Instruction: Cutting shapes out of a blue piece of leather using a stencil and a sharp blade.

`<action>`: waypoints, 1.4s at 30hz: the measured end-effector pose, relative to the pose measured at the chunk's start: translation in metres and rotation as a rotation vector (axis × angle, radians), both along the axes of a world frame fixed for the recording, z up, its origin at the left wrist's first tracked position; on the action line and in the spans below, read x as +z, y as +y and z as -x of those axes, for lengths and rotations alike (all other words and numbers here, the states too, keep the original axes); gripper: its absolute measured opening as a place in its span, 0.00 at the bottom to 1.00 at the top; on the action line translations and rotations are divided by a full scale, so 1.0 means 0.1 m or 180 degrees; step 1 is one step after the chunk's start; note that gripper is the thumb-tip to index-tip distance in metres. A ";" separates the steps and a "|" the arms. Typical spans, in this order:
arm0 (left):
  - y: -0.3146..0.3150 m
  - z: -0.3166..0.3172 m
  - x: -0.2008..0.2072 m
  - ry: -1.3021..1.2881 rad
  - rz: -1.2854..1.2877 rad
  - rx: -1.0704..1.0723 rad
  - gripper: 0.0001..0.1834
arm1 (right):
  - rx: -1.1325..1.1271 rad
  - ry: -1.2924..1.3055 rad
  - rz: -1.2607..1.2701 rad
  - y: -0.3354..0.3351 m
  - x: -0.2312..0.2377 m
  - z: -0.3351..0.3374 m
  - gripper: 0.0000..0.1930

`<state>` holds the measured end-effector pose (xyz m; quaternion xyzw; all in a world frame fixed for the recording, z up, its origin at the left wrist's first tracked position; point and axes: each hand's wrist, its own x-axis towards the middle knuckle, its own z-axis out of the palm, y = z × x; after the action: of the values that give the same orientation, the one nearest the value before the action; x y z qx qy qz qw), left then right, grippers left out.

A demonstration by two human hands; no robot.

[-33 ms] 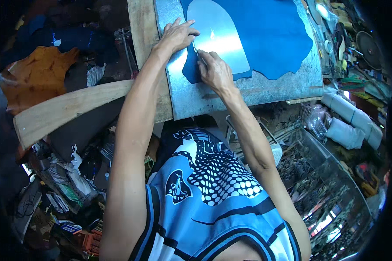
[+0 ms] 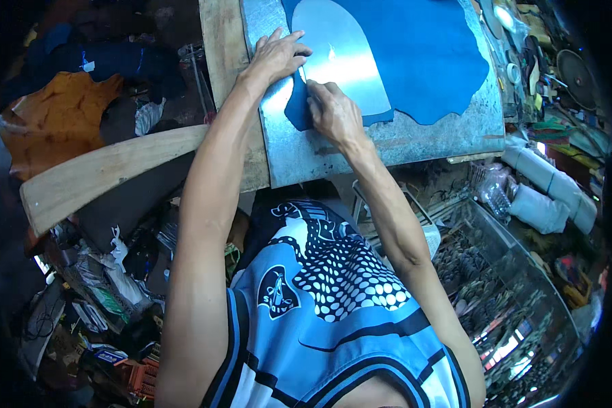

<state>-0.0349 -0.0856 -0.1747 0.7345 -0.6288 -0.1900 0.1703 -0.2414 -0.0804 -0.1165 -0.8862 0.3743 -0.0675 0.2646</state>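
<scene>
A blue leather hide point(image 2: 428, 64) with a wavy edge lies flat on the metal-topped bench. Over its left part rests a shiny grey template point(image 2: 340, 44), rounded at the far end. My left hand point(image 2: 277, 57) lies with fingers spread across the template's left edge and the hide beside it. Just nearer to me, my right hand point(image 2: 336, 112) is closed at the same edge, around a thin tool whose kind I cannot make out. Most of that tool is hidden by the fingers.
The metal sheet point(image 2: 387, 146) covers the bench top, with a wooden board point(image 2: 224, 51) along its left side. A curved wooden plank point(image 2: 109, 170) juts out left, near a brown hide point(image 2: 54, 119). White rolls point(image 2: 540, 207) and a glass case point(image 2: 517, 272) stand at right.
My right hand has shifted very slightly along the template's edge, and less of the thin tool shows. My left hand stays in place.
</scene>
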 end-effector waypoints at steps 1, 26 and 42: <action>0.01 0.01 -0.01 0.0009 -0.0011 0.0002 0.18 | 0.0002 0.0009 -0.0011 0.01 -0.01 0.00 0.16; 0.03 0.16 -0.09 -0.0451 0.0378 0.0181 0.12 | -0.0172 -0.0059 0.0288 0.08 -0.05 0.00 0.17; -0.09 0.32 0.07 -0.0389 -0.0261 0.0000 0.32 | -0.0341 0.0065 0.0197 0.25 -0.01 0.17 0.15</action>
<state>-0.0674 -0.0949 -0.1679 0.7511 -0.6298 -0.1704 0.1014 -0.2580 -0.0554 -0.1170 -0.8733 0.4216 -0.0841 0.2294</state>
